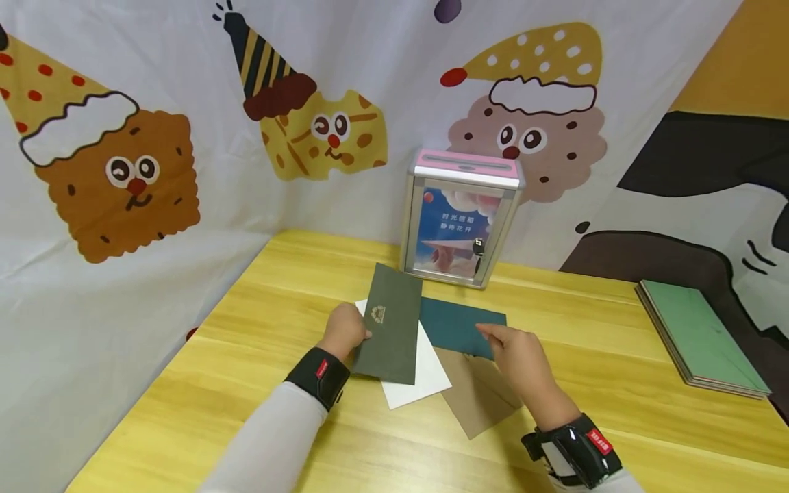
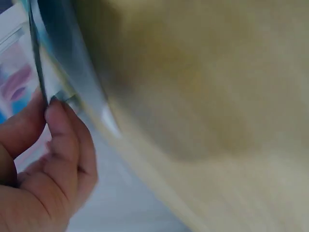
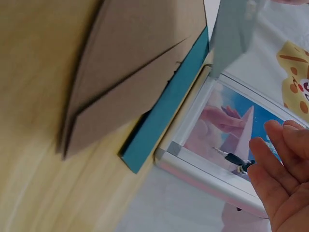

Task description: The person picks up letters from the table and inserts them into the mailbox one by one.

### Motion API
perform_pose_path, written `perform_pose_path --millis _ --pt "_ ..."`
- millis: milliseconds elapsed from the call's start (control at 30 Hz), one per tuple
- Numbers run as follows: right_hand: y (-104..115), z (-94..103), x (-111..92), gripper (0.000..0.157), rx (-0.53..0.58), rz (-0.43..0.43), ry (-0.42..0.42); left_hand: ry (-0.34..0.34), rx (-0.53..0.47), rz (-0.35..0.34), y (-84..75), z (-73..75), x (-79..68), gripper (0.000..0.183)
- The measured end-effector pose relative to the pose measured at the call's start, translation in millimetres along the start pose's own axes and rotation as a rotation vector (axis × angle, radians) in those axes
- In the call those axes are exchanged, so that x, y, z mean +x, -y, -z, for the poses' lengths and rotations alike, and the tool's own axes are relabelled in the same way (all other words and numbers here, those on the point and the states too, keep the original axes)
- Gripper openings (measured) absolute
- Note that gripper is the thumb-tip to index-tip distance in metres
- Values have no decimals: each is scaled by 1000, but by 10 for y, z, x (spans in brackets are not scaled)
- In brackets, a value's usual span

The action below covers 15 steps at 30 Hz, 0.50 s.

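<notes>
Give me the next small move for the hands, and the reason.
Probably bring the right hand to the dark green envelope's free right edge: the left hand pinches only its left edge, and the right hand holds nothing.

White sleeves (image 1: 271, 438), black wrist straps (image 1: 311, 383)
The plain sleeves meet the straps on their elbow side; on the straps sit small red labels (image 1: 599, 441) with pale lettering, and the right strap (image 1: 584, 457) looks glossy.
</notes>
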State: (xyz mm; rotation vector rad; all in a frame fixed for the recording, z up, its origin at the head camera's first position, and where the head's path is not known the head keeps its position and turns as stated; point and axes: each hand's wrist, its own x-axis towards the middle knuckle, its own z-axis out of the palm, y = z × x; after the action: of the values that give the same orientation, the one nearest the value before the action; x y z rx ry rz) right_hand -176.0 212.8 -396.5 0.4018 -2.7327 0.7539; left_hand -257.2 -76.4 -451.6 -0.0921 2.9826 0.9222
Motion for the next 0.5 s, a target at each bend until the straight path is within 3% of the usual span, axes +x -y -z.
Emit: perform_pose_path --millis 100,133,200,333,500 --pt "-35 -40 20 24 53 -35 22 22 -156 -31 -96 210 -146 28" --pt "-44 -54 30 24 73 -50 33 54 -212 26 -250 370 -273 23" --pt "-47 -82 56 27 122 -88 60 73 -315 34 -351 499 -374 19" --pt "-7 -98 118 43 239 -160 117 84 -471 2 -458 595 -446 12" --pt "100 -7 178 52 433 -177 150 42 -576 -122 -622 618 -496 10"
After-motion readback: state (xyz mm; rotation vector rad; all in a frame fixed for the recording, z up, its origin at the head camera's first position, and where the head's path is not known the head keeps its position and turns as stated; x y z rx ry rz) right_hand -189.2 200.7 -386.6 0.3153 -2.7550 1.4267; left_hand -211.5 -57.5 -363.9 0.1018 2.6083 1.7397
